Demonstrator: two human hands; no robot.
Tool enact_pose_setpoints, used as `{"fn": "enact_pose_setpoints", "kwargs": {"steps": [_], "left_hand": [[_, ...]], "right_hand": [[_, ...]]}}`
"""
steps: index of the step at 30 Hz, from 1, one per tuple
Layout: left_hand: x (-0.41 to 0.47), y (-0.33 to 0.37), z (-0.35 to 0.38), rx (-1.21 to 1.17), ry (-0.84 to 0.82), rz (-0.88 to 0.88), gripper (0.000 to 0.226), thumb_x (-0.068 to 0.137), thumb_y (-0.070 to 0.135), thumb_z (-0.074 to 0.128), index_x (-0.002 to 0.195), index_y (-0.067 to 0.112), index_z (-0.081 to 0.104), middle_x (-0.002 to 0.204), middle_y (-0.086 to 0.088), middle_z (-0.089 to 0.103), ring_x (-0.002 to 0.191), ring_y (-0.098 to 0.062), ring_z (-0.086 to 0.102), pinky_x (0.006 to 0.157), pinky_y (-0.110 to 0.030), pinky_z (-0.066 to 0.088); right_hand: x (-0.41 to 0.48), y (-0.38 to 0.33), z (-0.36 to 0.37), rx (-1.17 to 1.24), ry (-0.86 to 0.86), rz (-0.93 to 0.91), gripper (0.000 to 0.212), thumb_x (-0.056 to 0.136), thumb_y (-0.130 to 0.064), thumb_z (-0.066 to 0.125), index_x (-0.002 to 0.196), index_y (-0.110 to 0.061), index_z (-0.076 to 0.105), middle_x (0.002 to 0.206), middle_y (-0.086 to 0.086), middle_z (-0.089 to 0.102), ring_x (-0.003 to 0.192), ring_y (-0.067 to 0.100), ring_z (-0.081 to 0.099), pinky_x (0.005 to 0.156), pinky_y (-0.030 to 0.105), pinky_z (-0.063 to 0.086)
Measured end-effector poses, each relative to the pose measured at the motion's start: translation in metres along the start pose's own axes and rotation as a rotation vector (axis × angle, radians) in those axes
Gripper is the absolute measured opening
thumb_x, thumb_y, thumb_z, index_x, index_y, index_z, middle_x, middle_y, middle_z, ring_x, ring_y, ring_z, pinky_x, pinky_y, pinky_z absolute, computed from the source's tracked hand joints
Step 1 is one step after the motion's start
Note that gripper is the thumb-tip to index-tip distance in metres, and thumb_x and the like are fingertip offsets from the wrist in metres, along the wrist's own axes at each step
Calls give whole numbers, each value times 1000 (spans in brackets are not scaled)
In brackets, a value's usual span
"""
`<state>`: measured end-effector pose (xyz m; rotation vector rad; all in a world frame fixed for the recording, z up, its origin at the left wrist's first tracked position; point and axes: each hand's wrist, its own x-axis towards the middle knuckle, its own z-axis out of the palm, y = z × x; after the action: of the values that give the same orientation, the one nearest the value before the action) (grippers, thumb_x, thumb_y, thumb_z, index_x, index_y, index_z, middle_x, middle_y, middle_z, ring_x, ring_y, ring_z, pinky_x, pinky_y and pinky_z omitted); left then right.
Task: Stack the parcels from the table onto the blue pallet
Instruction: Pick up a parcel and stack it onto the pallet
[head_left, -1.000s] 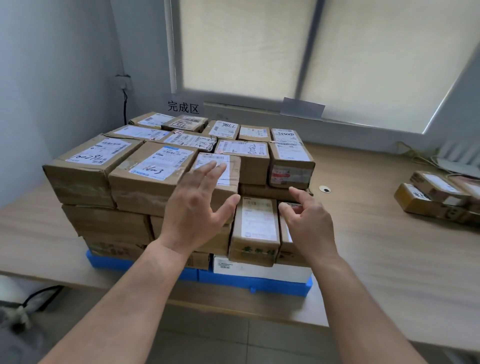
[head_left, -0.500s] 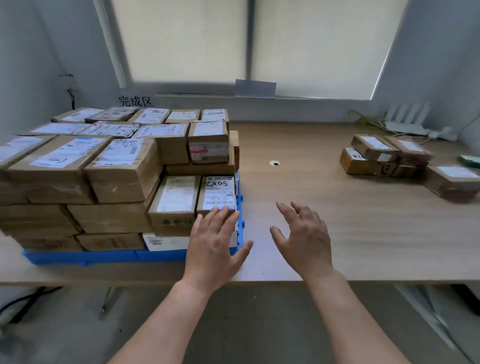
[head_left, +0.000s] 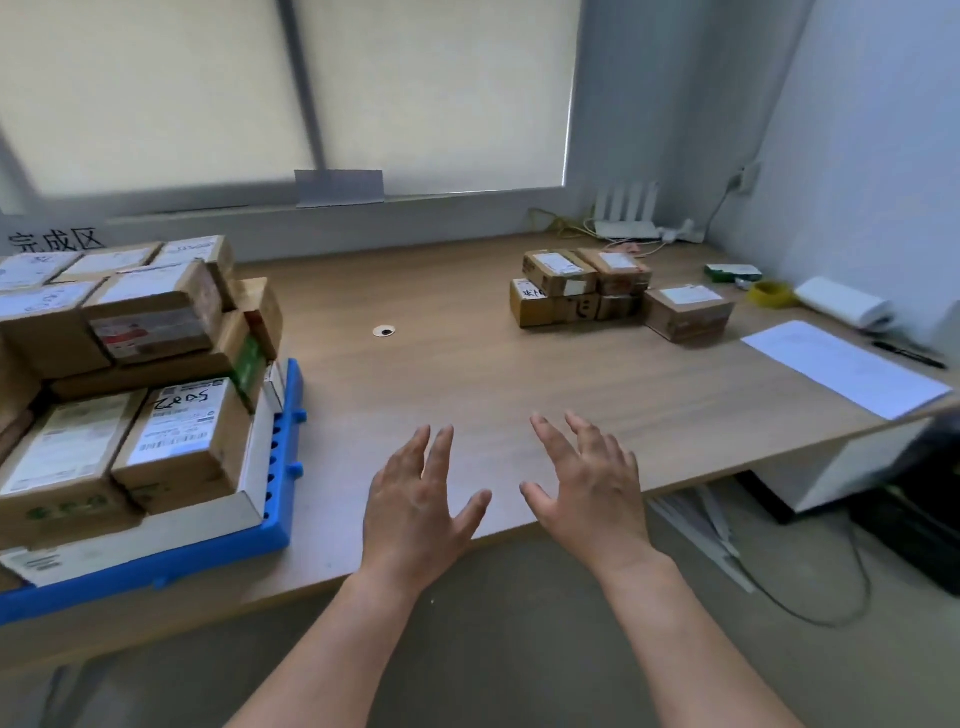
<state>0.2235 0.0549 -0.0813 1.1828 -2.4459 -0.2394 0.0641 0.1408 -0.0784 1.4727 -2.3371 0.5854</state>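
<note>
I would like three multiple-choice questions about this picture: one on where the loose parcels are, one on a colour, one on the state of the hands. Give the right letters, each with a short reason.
1. Where do the loose parcels lie?
A. On the far right part of the table
B. On the floor
C. On the window sill

2. What colour is the roll of tape?
A. Red
B. Yellow
C. Black

3. How are the left hand and the right hand?
A. Both open and empty
B. Both grip one parcel
C. Both shut into fists

Answers:
1 A: they stand in a small group on the table top, far from the hands.
2 B: the ring near the right wall is yellow.
3 A: the fingers are spread above the table's near edge and hold nothing.
</note>
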Motion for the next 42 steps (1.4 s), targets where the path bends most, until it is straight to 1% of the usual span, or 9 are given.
{"fn": "enact_pose_setpoints", "kwargs": {"steps": [8,13,17,21,26,28,30,32,42], "left_hand": [[37,81,32,-15,-52,160,80,90,64,38,152,28,2,160,1,8,147,-16,8,117,-30,9],[64,125,64,-31,-103,262,80,89,68,32,151,29,-2,160,2,4,147,-15,5,117,-29,5],[96,154,96,-47,-125,299,92,74,79,8,151,30,-2,160,2,5,146,-16,6,117,-29,5],[143,185,129,-87,-155,313,80,89,69,30,151,30,-1,160,2,3,146,-17,5,117,-30,5],[214,222,169,-148,-204,291,81,89,69,33,151,31,-1,160,3,6,146,-16,10,117,-30,12],[244,235,181,-163,-198,287,82,89,68,34,152,30,0,160,3,9,145,-15,12,116,-30,14],[275,245,194,-175,-189,280,82,89,67,35,152,28,1,160,3,11,145,-16,14,116,-31,15],[304,253,207,-176,-185,269,82,89,67,35,152,28,1,160,2,11,145,-16,14,116,-31,15],[394,276,258,-163,-224,174,82,89,66,38,152,27,2,160,0,10,145,-18,15,116,-31,15]], "right_hand": [[-7,89,-26,-54,54,165,78,62,-39,84,132,-23,57,124,20,61,108,36,62,92,53,47],[-2,140,-26,-104,99,257,81,56,-40,86,131,-23,58,121,20,63,105,36,63,90,54,48],[14,182,-18,-147,78,316,82,54,-39,87,130,-24,58,120,19,63,104,35,64,90,53,48],[46,226,-8,-190,18,355,81,56,-43,86,130,-25,59,121,18,64,104,33,64,89,51,49],[106,281,8,-186,-33,379,81,54,-41,87,129,-26,60,121,16,64,103,33,64,88,51,49],[133,302,11,-192,-63,376,80,65,-42,81,138,-29,50,133,16,56,115,32,57,97,50,43],[160,323,15,-200,-108,357,77,82,-46,66,149,-35,29,151,12,36,135,28,39,111,46,27],[186,342,22,-154,-137,351,75,89,-46,56,152,-36,17,157,9,24,142,25,26,115,42,16],[269,414,68,-105,-211,358,74,86,-44,61,151,-34,25,154,10,29,141,25,28,114,41,19]]}}
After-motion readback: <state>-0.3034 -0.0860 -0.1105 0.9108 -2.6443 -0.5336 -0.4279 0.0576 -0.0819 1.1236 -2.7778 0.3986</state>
